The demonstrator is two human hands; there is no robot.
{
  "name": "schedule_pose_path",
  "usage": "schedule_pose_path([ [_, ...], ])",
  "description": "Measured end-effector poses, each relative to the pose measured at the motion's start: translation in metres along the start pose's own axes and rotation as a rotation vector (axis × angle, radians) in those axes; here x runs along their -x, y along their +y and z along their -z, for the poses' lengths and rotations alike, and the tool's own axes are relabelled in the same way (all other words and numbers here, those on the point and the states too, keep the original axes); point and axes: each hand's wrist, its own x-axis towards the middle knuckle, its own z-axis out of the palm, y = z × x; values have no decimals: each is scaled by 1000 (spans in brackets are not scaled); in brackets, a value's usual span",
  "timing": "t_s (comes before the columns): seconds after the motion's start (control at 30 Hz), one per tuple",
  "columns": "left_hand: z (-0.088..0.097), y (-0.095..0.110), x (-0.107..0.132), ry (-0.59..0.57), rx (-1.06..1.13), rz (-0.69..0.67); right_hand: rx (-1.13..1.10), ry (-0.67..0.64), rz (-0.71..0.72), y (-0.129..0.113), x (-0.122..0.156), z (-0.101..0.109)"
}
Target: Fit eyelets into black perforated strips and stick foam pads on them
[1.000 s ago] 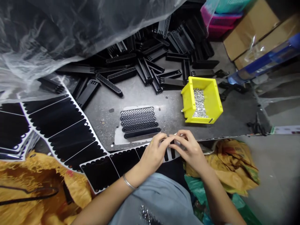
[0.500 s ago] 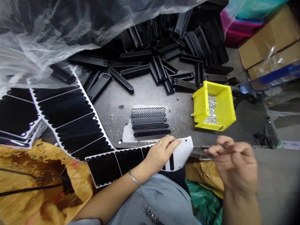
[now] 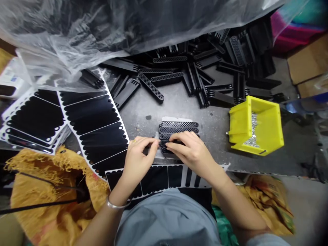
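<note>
Several narrow black bars with lattice faces (image 3: 178, 124) lie side by side in a row on the grey table. Over the left ends of the nearer bars, my right hand (image 3: 191, 150) is closed, thumb and fingertips brought together and its palm covering part of the row. My left hand (image 3: 140, 155) faces it from the left in a pinch, its fingertips by the bar ends. Whatever either pinch holds is too small or hidden to make out. Below both wrists runs a white-backed sheet of black stickers (image 3: 155, 179), lying along the table edge and lap.
A yellow bin (image 3: 266, 130) of small metal parts stands at right. Loose black plastic pieces (image 3: 194, 78) are heaped at the back beneath clear plastic sheeting (image 3: 84, 37). More sticker sheets (image 3: 36, 118) lie at left, above a yellow woven sack (image 3: 48, 184).
My left hand has left the sticker sheet and moved up to the bars. My right hand has come in from the right to the same row. The camera view has shifted.
</note>
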Motion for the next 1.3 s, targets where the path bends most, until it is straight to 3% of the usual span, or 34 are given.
schedule_pose_path([
  [0.37,-5,1,-5,-37,50,53,-136,-9,-19,3,2,-4],
  [0.67,-6,2,-8,-79,-2,46,-44,-35,9,-1,1,1],
  [0.8,-7,4,-10,-95,-12,38,-163,-37,-188,13,26,24],
  [0.9,-7,3,-10,-93,0,45,-331,36,-338,28,42,33],
  [0.97,-7,1,-11,-88,-7,50,-379,94,-340,36,45,32],
  [1.07,-6,0,-13,-88,-30,37,-377,72,-307,39,45,28],
  [1.13,-6,1,-12,-66,-61,4,-291,88,-290,34,49,30],
  [1.2,-10,5,-5,60,-111,-86,-157,189,-312,24,61,36],
  [1.27,-19,11,8,207,-117,-274,-111,231,-371,12,81,40],
  [1.3,-26,14,17,224,-89,-388,-124,201,-403,6,93,40],
])
